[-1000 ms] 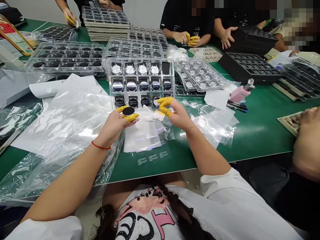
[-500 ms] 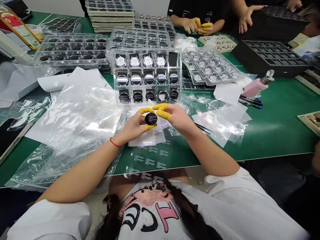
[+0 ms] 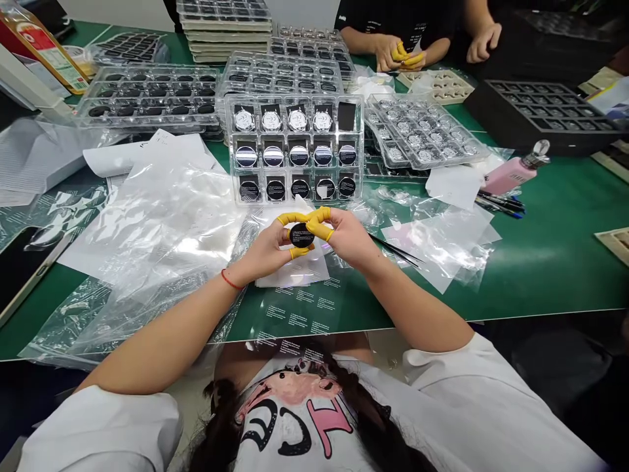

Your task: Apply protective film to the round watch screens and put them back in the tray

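My left hand [image 3: 269, 246], with yellow finger cots, holds a small black round disc [image 3: 301, 237] by its edge. White printed text covers the disc's face, which is turned toward me. The yellow-covered fingertips of my right hand [image 3: 344, 233] are pinched together at the disc's upper right edge, covering part of it. White paper [image 3: 314, 270] lies under the hands. Just beyond them, a clear tray [image 3: 361, 147] leans upright with rows of similar black discs and several watch-like dials. Black tweezers [image 3: 396, 250] lie right of my right hand.
Clear plastic film [image 3: 191, 210] and paper spread on the left beside a phone [image 3: 24, 265]. Further back are stacked trays [image 3: 226, 36] and a black foam box [image 3: 531, 131]. A pink bottle [image 3: 511, 176] and pens [image 3: 501, 204] lie right. Across the table, a person's hands [image 3: 403, 56] work.
My right fingertips have closed in on the disc and now overlap its upper right edge. The view has shifted slightly. Across the table, another person's spread hand has curled and drawn back from the black box.
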The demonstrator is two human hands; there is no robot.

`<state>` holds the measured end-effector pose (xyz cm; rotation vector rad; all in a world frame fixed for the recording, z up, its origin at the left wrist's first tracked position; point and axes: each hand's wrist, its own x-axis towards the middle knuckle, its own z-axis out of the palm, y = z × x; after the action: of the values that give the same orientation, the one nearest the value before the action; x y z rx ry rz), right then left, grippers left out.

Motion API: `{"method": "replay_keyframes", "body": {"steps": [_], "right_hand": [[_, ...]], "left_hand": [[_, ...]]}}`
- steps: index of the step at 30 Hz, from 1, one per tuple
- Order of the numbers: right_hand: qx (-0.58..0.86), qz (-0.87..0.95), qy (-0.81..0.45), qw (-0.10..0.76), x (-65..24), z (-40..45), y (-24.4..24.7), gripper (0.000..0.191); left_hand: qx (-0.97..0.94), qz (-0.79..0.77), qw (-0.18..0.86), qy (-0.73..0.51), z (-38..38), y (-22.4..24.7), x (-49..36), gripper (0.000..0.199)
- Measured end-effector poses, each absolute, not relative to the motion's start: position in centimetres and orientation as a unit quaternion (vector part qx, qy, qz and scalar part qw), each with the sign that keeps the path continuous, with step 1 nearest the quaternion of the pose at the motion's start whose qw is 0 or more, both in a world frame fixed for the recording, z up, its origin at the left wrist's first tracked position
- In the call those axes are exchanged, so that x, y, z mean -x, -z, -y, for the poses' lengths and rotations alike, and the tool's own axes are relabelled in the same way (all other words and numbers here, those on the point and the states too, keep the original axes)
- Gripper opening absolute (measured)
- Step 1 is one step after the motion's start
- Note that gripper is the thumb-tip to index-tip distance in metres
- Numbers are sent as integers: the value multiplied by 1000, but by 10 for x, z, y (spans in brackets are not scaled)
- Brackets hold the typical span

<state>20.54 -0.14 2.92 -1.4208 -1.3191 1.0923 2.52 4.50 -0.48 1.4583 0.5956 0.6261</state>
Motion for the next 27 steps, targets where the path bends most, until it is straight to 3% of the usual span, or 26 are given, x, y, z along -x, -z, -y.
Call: {"method": "replay_keyframes", "body": {"steps": [27], "right_hand": [[580,563,-380,450,-202,2,-28,17]], "left_hand": [[-622,-263,682,-280,-44,7,-26,61]]}}
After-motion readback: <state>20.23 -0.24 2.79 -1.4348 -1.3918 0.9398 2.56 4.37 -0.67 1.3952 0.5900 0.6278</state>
